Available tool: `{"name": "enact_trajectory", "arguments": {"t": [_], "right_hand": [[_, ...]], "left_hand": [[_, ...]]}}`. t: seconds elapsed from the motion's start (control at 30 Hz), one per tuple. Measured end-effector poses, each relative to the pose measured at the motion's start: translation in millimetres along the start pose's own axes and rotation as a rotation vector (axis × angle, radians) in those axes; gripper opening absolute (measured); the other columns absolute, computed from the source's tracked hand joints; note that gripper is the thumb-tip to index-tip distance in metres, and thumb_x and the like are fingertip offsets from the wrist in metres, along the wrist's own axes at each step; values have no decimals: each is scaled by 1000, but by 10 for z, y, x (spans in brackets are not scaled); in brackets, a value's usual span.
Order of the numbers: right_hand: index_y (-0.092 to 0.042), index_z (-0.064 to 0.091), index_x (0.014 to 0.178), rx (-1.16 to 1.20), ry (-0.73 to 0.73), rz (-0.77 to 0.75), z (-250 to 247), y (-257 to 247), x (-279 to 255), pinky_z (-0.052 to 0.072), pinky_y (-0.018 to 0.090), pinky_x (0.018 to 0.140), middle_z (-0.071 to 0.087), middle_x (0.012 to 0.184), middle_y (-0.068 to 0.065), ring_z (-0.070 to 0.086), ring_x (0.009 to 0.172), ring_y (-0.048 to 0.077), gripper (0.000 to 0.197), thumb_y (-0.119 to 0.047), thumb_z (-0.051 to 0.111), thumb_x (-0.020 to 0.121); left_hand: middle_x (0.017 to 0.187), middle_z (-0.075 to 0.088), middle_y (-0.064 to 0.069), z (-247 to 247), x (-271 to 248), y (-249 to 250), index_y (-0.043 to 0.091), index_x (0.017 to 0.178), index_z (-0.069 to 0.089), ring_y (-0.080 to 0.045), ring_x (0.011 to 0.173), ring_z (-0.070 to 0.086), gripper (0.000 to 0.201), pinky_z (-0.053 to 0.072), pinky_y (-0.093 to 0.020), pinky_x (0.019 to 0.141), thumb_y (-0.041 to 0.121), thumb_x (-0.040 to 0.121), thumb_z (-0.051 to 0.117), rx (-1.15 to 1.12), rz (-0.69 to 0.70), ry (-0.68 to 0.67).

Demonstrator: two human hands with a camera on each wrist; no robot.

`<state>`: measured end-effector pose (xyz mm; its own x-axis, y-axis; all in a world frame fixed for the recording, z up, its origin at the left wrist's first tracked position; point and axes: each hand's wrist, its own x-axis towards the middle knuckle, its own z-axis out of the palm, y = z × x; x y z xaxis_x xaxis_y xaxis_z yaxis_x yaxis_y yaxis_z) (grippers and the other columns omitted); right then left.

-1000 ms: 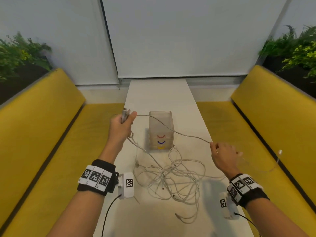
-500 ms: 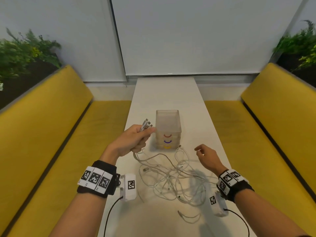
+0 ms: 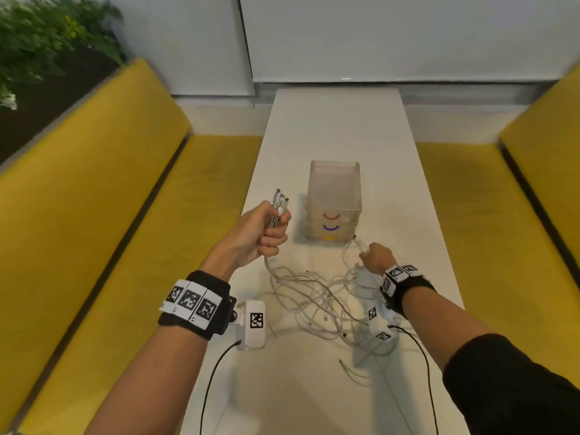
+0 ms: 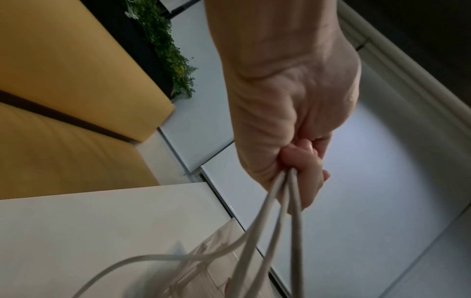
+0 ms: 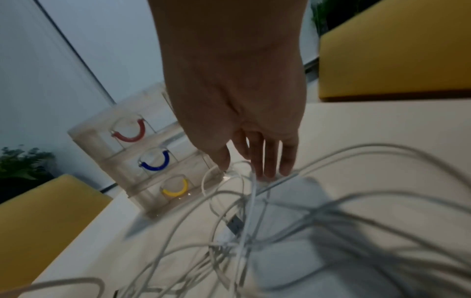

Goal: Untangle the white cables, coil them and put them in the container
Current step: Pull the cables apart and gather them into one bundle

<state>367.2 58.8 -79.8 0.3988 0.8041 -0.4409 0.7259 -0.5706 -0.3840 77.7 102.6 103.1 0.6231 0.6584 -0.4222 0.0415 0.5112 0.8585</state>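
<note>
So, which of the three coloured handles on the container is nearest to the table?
The yellow handle, lowest on the clear container. The blue handle sits above it, and the red handle is topmost.

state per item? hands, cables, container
left hand: raised, grips a bundle of cable ends.
right hand: fingers straight, down on the cable pile, tips touching strands.
white cables: tangled on the table, uncoiled.
container: upright beyond the pile; no cables visibly inside.

white table | on it: tangled white cables; clear container
</note>
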Motion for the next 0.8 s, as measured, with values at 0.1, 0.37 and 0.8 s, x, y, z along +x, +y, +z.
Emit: {"name": "enact_trajectory", "arguments": {"t": [0.1, 0.37, 0.8], "right_hand": [[7, 61, 117, 113, 6, 34, 99, 87, 81, 45, 36, 90, 63, 122, 23, 58, 115, 39, 34, -20, 53, 98], [-3, 53, 111, 1156, 203, 249, -422, 216, 38, 36, 26, 48, 46, 68, 4, 41, 51, 17, 23, -10, 34, 99], [-32, 56, 91, 954, 346, -161, -1221, 354, -344, 32, 23, 57, 46, 77, -5, 40, 64, 8, 26, -22, 37, 106]], "left_hand": [[61, 12, 2, -124, -27, 23, 17, 71, 42, -10, 49, 8, 26, 9, -19, 39, 17, 91, 25, -11, 1, 16], [57, 15, 4, -466, -55, 5, 18, 70, 42, -6, 42, 15, 22, 9, -18, 38, 20, 88, 29, 46, -13, 31], [56, 18, 3, -413, -147, -40, 22, 65, 28, -12, 47, 10, 31, 10, -17, 40, 15, 93, 39, 389, -137, 73]]}}
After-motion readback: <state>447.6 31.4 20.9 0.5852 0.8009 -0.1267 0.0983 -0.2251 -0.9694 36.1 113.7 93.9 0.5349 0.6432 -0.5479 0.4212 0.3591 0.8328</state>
